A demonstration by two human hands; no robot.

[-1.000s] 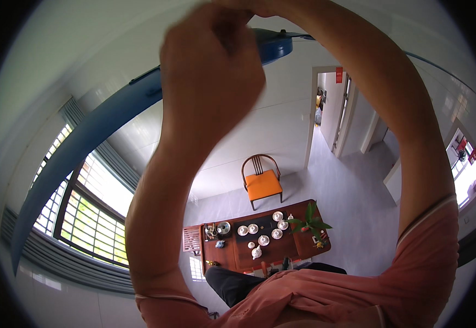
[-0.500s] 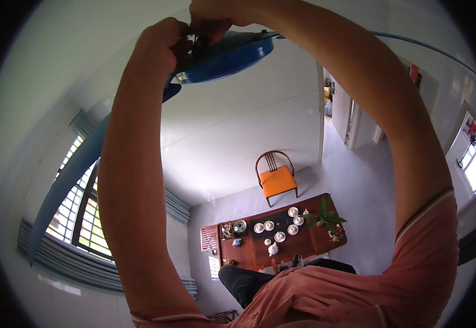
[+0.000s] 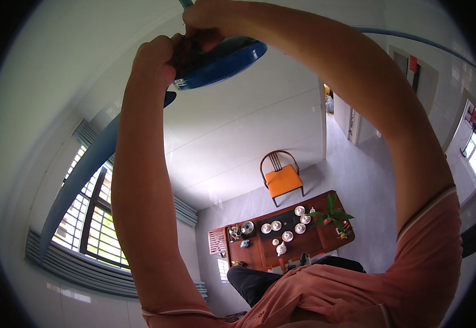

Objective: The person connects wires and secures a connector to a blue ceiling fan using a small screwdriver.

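Observation:
Overhead, a blue ceiling fan fills the top of the view, its round hub (image 3: 221,66) tilted above me. One long blue blade (image 3: 77,186) sweeps down the left side, and another thin blade (image 3: 413,38) stretches to the right. My left hand (image 3: 155,57) is raised to the hub's left side, fingers curled into the shadow on top. Just above and beside it, my right hand (image 3: 204,21) is closed near a pale green rod (image 3: 186,3). Whatever the fingers of both hands grip is dark and hidden.
Far below stands a brown wooden tea table (image 3: 243,254) with several white cups, a white teapot (image 3: 281,249) and a green plant (image 3: 331,215). Behind it is a chair with an orange seat (image 3: 283,181). A barred window (image 3: 98,218) with grey-blue curtains lies left; a doorway (image 3: 337,115) opens right.
My view has shifted slightly, so the table and chair sit lower and further right. Both hands stay at the hub; the green rod above the right hand now shows.

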